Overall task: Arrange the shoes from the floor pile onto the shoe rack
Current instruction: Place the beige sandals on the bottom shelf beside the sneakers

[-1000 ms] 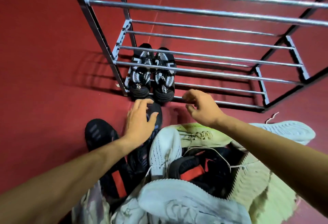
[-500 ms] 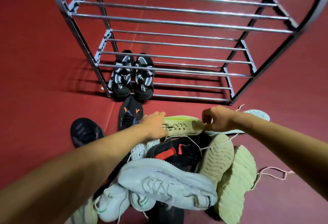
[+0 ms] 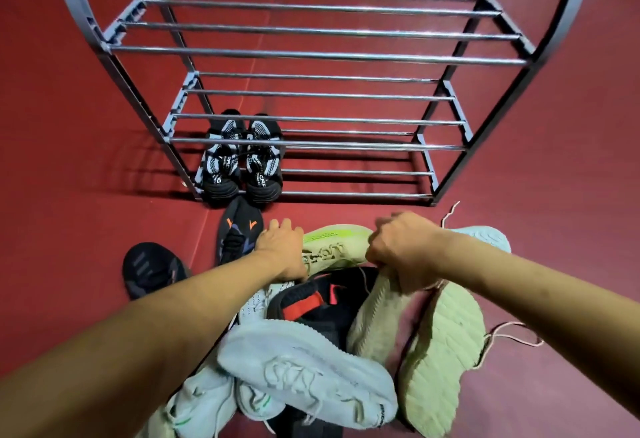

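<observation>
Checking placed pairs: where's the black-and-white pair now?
Head view: the black-and-white pair sits side by side at the left end of the shoe rack's bottom tier, just beyond the floor pile.

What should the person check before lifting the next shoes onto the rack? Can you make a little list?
1. Left hand gripping the green shoe: cannot tell; it rests on the shoe, fingers hidden.
2. Right hand gripping the beige shoe: ok, fingers curl round its end.
3. Free space on the shoe rack: ok; only the black-and-white pair stands on the lowest tier, at its left end.
4. Loose pink lace clear of the lift: not ok, it trails on the floor beside the pile.
5. The two shoes match: cannot tell.
</observation>
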Demonstrator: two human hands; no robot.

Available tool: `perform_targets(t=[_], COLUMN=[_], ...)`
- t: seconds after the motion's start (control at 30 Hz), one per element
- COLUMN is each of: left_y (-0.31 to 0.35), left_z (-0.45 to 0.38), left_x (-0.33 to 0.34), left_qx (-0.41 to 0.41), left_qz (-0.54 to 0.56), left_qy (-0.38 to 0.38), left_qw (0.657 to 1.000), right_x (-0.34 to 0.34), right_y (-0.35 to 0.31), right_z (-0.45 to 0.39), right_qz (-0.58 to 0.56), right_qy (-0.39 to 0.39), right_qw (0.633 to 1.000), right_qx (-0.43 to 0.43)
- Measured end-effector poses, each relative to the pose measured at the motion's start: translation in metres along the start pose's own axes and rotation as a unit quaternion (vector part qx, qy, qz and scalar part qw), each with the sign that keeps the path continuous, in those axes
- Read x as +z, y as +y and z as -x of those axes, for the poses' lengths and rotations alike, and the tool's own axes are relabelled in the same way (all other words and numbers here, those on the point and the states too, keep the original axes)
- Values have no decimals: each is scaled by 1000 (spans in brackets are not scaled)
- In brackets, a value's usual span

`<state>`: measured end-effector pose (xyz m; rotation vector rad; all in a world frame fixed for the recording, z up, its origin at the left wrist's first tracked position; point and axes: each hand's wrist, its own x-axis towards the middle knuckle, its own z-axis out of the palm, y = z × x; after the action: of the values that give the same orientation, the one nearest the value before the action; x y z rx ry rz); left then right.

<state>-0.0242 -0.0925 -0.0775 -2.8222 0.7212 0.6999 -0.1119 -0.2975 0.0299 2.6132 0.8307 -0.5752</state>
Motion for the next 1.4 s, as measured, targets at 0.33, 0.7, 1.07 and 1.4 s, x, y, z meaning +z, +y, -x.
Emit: perform_targets(t=[0.33,0.7,1.07,1.4], left_y=[-3,-2,-2,4], left_z=[2,-1,-1,2], left_x=[-5,-4,-7,-14], left_qx=[4,-6,-11,-53], left_qz=[21,33,55,-2], left_qy=[-8,-16,-46,-14], left_qw=[1000,999,997,999], right_x=[45,79,105,112], right_y=[28,37,18,-65], right_z=[73,36,16,10], right_qz=[-75,-194,-425,-730], right_qy=[414,388,94,176], right_qw=[907,900,880,410], right_qx=[-14,40,190,519])
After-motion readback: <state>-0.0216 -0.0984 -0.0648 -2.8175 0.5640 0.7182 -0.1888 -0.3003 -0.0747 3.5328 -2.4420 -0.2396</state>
